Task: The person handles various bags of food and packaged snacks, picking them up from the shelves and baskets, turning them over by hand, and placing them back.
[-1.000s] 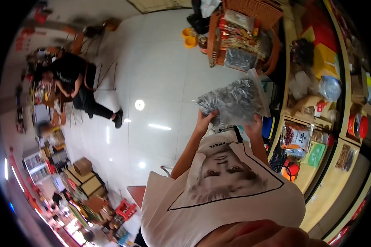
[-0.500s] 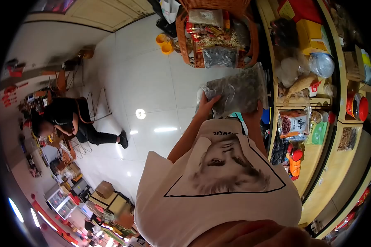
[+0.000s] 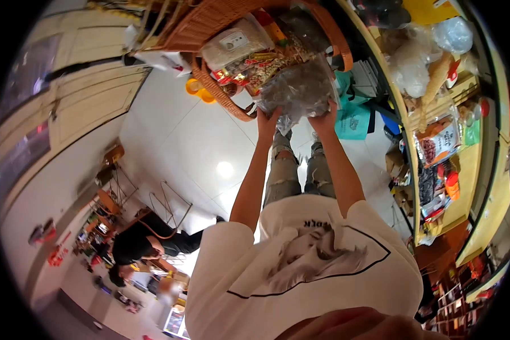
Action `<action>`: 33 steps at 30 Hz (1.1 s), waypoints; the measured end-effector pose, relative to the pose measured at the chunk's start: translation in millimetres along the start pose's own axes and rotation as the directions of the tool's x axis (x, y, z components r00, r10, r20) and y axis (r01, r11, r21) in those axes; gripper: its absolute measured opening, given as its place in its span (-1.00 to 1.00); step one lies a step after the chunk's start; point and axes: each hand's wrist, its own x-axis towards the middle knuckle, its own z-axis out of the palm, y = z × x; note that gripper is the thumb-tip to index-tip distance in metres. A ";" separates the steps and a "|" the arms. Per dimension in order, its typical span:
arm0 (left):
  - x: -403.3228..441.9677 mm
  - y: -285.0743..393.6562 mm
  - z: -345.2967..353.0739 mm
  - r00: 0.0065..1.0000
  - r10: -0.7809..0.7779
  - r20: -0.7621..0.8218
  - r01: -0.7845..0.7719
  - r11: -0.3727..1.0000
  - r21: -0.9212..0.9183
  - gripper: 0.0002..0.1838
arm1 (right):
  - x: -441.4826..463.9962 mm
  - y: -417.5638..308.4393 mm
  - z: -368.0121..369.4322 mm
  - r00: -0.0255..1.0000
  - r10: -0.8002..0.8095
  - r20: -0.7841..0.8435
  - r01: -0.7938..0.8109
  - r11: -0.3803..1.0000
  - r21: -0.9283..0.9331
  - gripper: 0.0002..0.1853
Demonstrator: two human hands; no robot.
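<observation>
A clear plastic bag of dark grey dried pieces [image 3: 299,90] lies at the front of a wicker chair [image 3: 232,105], over or against other bagged goods on its seat. My left hand [image 3: 268,120] is closed on the bag's near left corner, and my right hand [image 3: 324,118] grips its near right side. Loose, crumpled plastic hangs between the two hands. Behind it on the seat are a pale bag with a white label [image 3: 232,42] and red-and-gold packets of nuts or beans [image 3: 266,67]. My fingertips are partly hidden by the bag.
Yellow-orange cups [image 3: 200,90] stand on the floor left of the chair. A teal bag [image 3: 352,120] is at its right. Wooden shelves [image 3: 413,175] with packets and jars run along the right. Another person in black [image 3: 147,241] sits at the lower left.
The bag has moved from in front of my body onto the front of the wicker chair, with both hands still on it. My view has shifted closer to the chair.
</observation>
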 end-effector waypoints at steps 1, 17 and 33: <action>23.8 -19.8 -10.9 0.999 0.033 0.001 -0.033 0.999 0.012 -0.36 | 23.3 5.1 -20.5 1.000 0.002 -0.018 -0.002 1.000 -0.002 -0.33; 119.9 -57.2 -73.8 0.992 -0.129 -0.002 0.126 0.969 0.214 -0.26 | 88.7 61.2 -107.3 0.823 -0.131 -0.552 -0.182 0.861 -0.475 -0.37; 18.0 44.6 -50.8 0.901 -0.370 0.228 0.212 0.831 0.514 -0.54 | -27.4 31.2 -35.6 0.942 -0.113 -0.315 -0.030 0.909 -0.416 -0.56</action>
